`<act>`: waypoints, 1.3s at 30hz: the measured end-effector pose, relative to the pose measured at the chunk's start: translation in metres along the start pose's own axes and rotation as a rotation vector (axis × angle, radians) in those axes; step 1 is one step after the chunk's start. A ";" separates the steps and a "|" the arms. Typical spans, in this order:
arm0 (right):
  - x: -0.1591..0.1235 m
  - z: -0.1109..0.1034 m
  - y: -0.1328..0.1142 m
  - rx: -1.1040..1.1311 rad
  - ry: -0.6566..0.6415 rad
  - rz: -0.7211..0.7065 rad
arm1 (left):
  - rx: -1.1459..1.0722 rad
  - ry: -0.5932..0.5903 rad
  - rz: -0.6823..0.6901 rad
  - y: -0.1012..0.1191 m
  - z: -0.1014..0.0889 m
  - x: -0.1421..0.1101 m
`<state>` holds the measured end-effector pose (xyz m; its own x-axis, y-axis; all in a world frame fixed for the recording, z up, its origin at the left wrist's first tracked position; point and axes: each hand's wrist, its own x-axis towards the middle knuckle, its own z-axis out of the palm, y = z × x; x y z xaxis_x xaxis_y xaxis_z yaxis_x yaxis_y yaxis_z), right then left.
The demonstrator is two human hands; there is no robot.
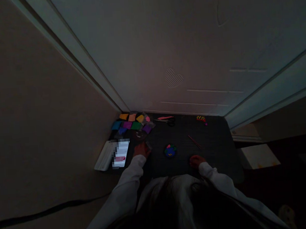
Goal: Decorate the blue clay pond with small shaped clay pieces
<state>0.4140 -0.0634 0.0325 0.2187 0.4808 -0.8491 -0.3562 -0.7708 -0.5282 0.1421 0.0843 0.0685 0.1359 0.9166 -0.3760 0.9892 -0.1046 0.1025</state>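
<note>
The scene is dim. My left hand [142, 150] rests on a dark tabletop [212, 141], its fingers curled beside a small clear packet [148, 145]; what it holds cannot be made out. My right hand [196, 161] lies lower right on the table with fingers curled under. Between the hands sits a small blue and green clay figure [170, 150] with pink and yellow bits. Several coloured clay packets [132, 123] lie at the far left corner.
A white box with a label [113, 155] lies at the table's left edge. Pink-handled scissors [166, 119], a thin stick [194, 141] and a small red and yellow piece [200, 118] lie farther back. A wall and door panel rise behind.
</note>
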 end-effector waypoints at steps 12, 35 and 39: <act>0.000 0.000 -0.001 0.050 0.001 0.003 | -0.244 0.046 -0.095 0.006 0.002 -0.011; -0.028 0.033 -0.041 -0.167 -0.336 -0.127 | -0.682 -0.044 0.299 0.051 -0.003 -0.070; -0.043 0.054 -0.044 -0.352 -0.347 -0.222 | -0.674 -0.035 0.439 0.060 -0.001 -0.077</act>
<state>0.3712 -0.0271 0.0922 -0.0805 0.7117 -0.6978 0.0031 -0.6999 -0.7142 0.1905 0.0080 0.1048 0.5172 0.8323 -0.1995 0.6006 -0.1869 0.7774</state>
